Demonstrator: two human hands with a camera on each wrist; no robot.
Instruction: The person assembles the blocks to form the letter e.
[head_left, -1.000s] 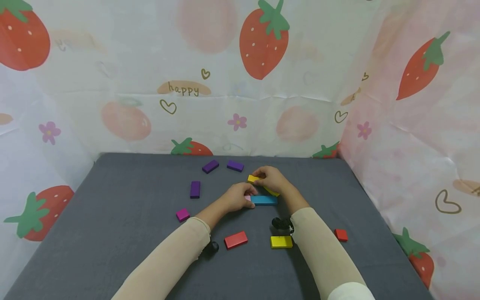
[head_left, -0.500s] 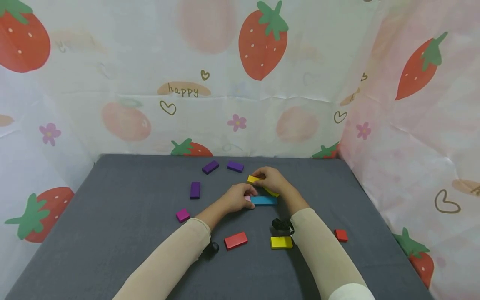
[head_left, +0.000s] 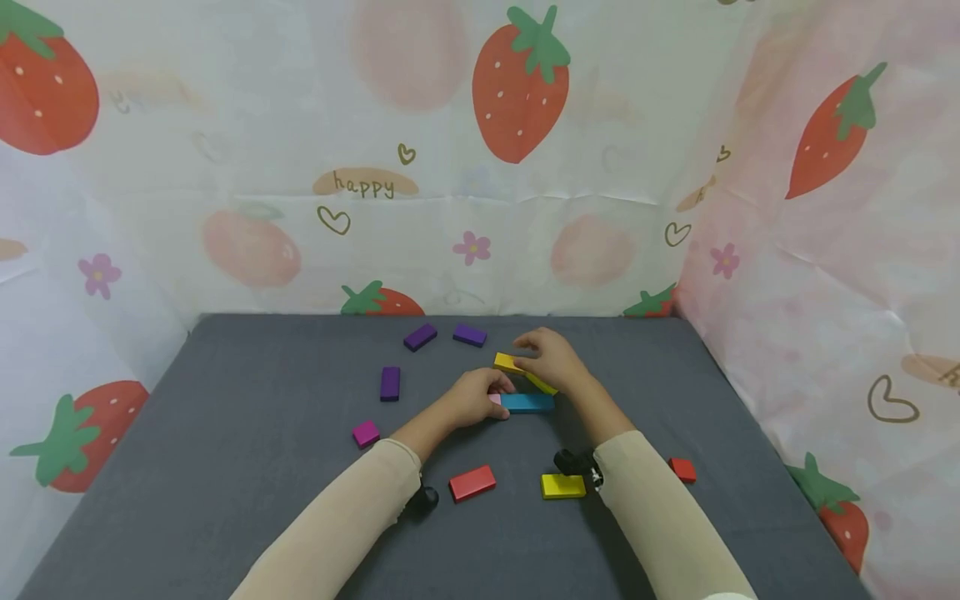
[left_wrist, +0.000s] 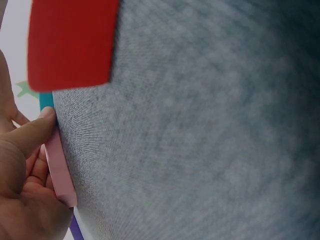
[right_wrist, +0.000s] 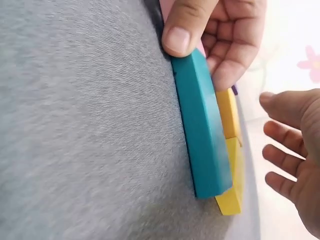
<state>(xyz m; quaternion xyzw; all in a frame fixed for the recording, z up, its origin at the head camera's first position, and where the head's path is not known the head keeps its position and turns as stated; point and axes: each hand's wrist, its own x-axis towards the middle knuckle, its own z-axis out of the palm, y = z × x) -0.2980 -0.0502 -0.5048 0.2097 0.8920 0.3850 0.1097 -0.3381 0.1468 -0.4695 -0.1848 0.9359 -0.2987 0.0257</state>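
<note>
My left hand (head_left: 471, 396) pinches a pink block (left_wrist: 60, 172) between thumb and fingers, with the thumb tip at its end beside a blue block (head_left: 527, 404). Pink and blue lie end to end on the cloth. Just behind them sit an orange-yellow block (right_wrist: 228, 114) and a yellow block (right_wrist: 232, 180), also end to end and at a slant. My right hand (head_left: 551, 360) is beside this pair, its thumb and fingers spread apart with nothing between them in the right wrist view. Most of the pink block is hidden by the left hand in the head view.
Purple blocks (head_left: 390, 384) lie at the back and left, a magenta block (head_left: 366, 433) near the left forearm. Toward the front are a red block (head_left: 472, 483) and another yellow block (head_left: 562, 486); a small red block (head_left: 682, 470) is right of the right sleeve.
My right hand has let go of the orange-yellow block, its fingers parting and the wrist shifting slightly right. The left hand keeps its place on the pink block.
</note>
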